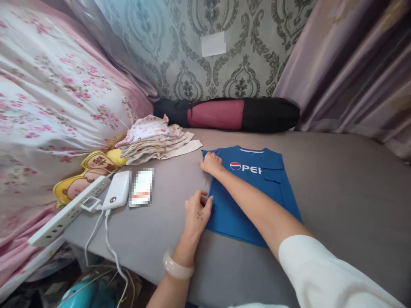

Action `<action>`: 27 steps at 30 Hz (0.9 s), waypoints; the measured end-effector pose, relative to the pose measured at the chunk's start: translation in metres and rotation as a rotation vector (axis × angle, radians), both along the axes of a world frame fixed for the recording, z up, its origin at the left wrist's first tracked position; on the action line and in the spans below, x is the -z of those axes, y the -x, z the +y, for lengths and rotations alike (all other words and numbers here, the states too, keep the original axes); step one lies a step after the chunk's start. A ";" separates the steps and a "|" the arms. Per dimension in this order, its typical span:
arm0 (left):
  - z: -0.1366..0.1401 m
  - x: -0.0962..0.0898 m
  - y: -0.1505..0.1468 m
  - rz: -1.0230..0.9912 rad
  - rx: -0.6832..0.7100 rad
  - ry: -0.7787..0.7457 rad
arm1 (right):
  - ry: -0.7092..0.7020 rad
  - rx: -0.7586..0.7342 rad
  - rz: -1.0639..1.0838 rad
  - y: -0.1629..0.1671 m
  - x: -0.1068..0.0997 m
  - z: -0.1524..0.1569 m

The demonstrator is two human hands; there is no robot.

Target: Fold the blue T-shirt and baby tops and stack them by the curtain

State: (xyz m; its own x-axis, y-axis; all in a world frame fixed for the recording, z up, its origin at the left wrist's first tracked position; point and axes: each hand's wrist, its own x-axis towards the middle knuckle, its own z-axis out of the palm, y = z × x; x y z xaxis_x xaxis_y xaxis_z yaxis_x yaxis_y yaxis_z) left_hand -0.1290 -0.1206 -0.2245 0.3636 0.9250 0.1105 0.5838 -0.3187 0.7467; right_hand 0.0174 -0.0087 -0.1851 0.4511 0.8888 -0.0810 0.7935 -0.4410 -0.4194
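Observation:
A blue T-shirt point(237, 205) with a round logo and white lettering lies spread on the grey bed surface, its collar pointing away from me. Its right sleeve is folded in over the chest and covers part of the lettering. My right hand point(212, 163) reaches across the shirt, fingers closed on the sleeve at the upper left corner. Beside the shirt's left edge is my left hand point(197, 212), thumb and curled fingers apart, with no cloth visible in it. A pale bangle point(177, 267) circles the left wrist.
Folded clothes point(154, 139) are stacked at the left, near a yellow cartoon cushion point(75, 186). A power strip point(69, 211), a white power bank point(117, 190) with cables and a blurred card point(141, 187) lie closer. A long black and maroon bag point(215, 114) lies along the wall.

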 end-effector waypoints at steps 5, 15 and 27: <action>-0.001 0.002 0.001 -0.075 -0.003 0.048 | -0.032 0.037 0.152 0.000 0.009 0.013; -0.002 -0.002 0.000 -0.263 0.033 0.117 | -0.314 0.210 0.735 -0.063 0.020 0.000; -0.015 -0.011 -0.006 -0.473 0.194 0.175 | -0.554 0.350 1.212 -0.106 0.012 -0.075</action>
